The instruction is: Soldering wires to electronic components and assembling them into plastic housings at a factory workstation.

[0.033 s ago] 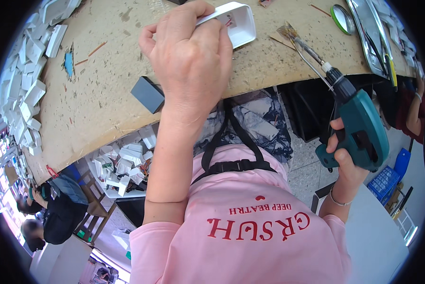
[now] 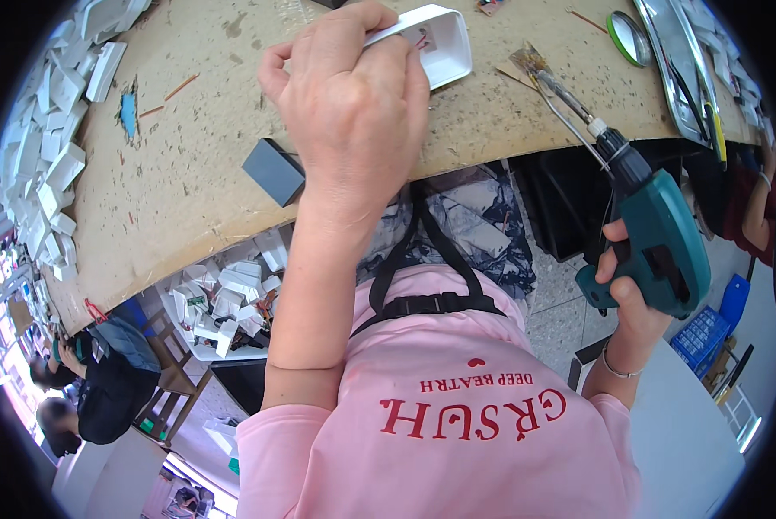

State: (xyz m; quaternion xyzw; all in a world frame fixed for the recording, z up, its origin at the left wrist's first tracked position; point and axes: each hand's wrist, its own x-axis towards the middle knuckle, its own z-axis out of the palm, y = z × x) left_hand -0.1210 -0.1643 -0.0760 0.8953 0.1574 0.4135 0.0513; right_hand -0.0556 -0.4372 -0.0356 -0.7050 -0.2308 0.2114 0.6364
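Over the worktable, my left hand (image 2: 353, 112) grips a small white plastic case (image 2: 447, 52) by its near wall. The case is tilted, its open side showing, with something small and reddish inside. Part of the case and the fingertips are hidden behind the hand. My right hand (image 2: 625, 277) is closed around the handle of a green soldering gun (image 2: 664, 238). Its metal tip and a thin curved feed tube point up and left over the table, right of the case. A dark grey block (image 2: 274, 172) lies at the table's near edge, beside my left wrist.
White plastic cases (image 2: 51, 164) are heaped along the table's left side. At the right are a round green-rimmed tin (image 2: 628, 38) and a metal tray (image 2: 677, 69) with tools. A bin (image 2: 223, 350) of white parts stands below the table edge. Other people sit at far left and right.
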